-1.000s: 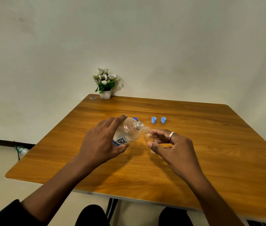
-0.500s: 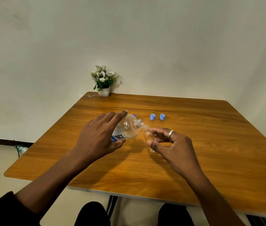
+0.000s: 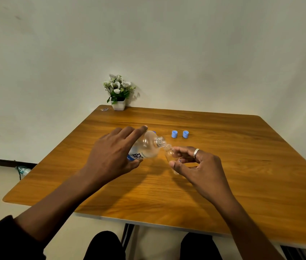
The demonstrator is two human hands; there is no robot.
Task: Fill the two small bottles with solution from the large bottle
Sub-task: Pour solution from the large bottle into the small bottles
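Above the middle of the wooden table (image 3: pixel 242 166), the pour into one small bottle is in hand. The left hand (image 3: pixel 110 158) is closed around the body of the large bottle (image 3: pixel 146 147): the thumb lies under the label on the near side and the fingers (image 3: pixel 129 134) wrap over the top, with the index finger extended along the shoulder. The large bottle is tipped toward the right, uncapped, with its threaded mouth just at, or touching, the mouth of the small bottle (image 3: pixel 170 154).

The right hand (image 3: pixel 202 169) pinches the small bottle between the thumb on the near side and the curled fingers on the far side. The small bottle leans left, neck toward the large bottle. Its lower part is hidden behind the thumb, so its fill level cannot be read, and no stream of solution can be made out.

Only one small bottle is visible; the position of the second cannot be determined. Two small blue caps (image 3: pixel 180 134) stand side by side on the table, beyond the hands and to the right. A further blue item shows just behind the large bottle, probably its cap.

Judged next move: hold both mouths aligned, raise the base of the large bottle gradually, and stop before overflow. Misalignment would spill solution onto the table. A potted plant (image 3: pixel 118 92) stands at the far left edge.
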